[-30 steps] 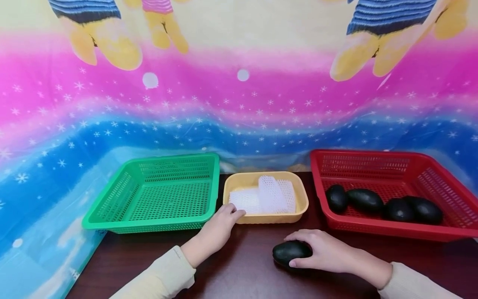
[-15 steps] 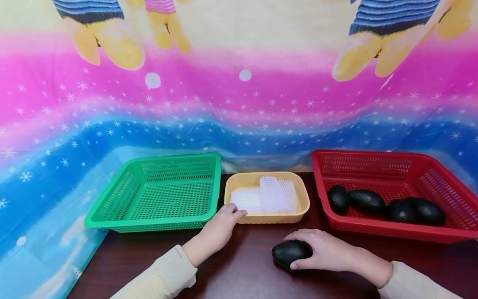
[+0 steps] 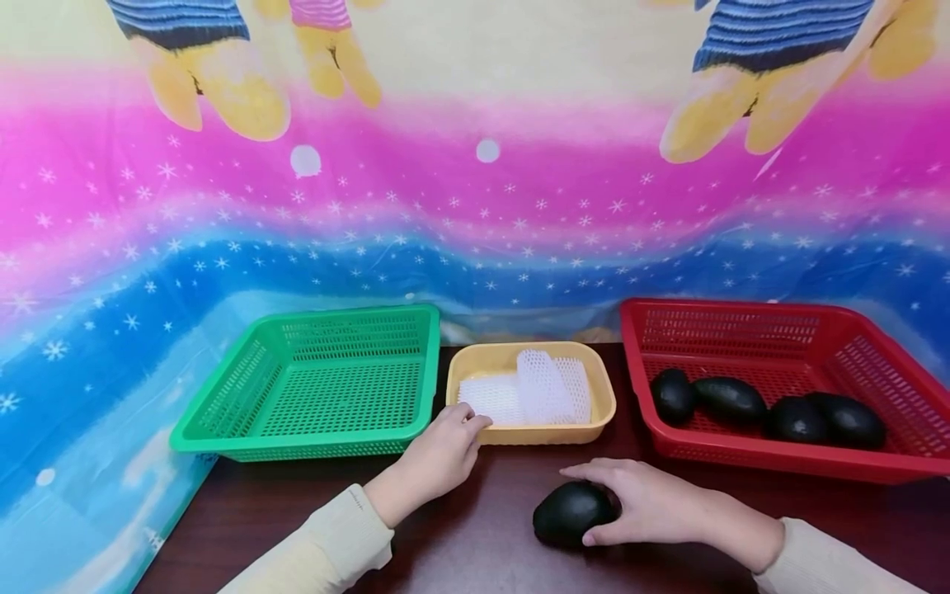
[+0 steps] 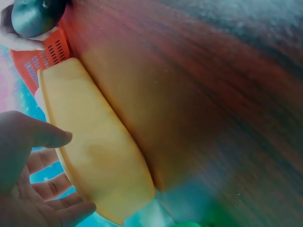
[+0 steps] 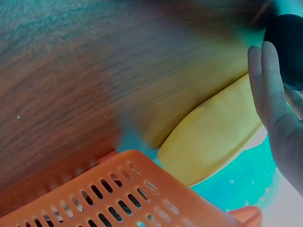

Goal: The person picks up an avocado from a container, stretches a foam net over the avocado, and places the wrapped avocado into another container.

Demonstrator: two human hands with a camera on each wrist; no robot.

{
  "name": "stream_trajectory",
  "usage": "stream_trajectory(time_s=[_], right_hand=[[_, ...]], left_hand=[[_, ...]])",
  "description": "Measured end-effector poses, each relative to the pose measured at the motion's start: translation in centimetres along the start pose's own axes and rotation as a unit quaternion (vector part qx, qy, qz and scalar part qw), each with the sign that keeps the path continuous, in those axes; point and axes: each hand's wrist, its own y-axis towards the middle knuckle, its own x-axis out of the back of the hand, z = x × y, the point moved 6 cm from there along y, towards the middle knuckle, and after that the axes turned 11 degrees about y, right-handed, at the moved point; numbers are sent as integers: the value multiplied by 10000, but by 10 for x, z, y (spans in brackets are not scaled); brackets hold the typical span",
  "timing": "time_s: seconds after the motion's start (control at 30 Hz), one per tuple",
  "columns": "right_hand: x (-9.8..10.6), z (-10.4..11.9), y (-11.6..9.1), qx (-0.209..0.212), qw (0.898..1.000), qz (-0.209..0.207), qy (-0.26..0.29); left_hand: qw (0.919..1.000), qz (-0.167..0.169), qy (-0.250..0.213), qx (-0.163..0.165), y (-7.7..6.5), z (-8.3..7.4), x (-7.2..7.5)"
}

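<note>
On the table, a dark avocado (image 3: 571, 513) lies in front of the yellow basket. My right hand (image 3: 653, 503) is just right of it, thumb at its near side and fingers reaching behind, with a small gap at the palm. In the right wrist view, the fingers (image 5: 267, 85) look straight beside the avocado (image 5: 289, 52). My left hand (image 3: 441, 450) is at the front left corner of the yellow basket (image 3: 545, 435), its fingers loosely spread at the rim in the left wrist view. White foam net sleeves (image 3: 545, 388) lie in that basket.
A green basket (image 3: 304, 450) stands at the left with nothing in it. At the right, a red basket (image 3: 787, 459) holds several dark avocados (image 3: 730, 400). A printed cloth (image 3: 482, 206) hangs behind the brown table (image 3: 475, 528).
The avocado has turned and shifted slightly left and nearer. My right hand has loosened around it, leaving a gap at the palm. The left hand has hardly moved.
</note>
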Motion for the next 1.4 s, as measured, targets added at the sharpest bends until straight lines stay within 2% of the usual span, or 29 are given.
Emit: stream_trajectory(time_s=[0.2,0.37,0.57,0.67,0.83,0.93,1.13,1.4], right_hand=[[0,1,-2,24,10000,71,8],[1,2,-3,97,9999,56,-15],[3,3,-4,94,9999,78,23],[3,6,-3,245,9996,88,82],[1,8,-3,390,9989,161,214],[0,10,-4,400,9988,193,214],[-1,12,-4,476,9984,199,212],[-1,12,-4,476,9980,280,322]], left_hand=[[9994,288,-80,145,3,-2,1],[9995,304,-31,93,9,-6,7],[9996,277,-71,77,25,-11,19],[9992,363,-145,120,34,-14,23],[9968,685,-354,215,49,-20,19],[9959,795,-402,142,60,-25,14],[9954,922,-251,-67,81,-33,2],[9913,1286,80,-254,98,-39,-11]])
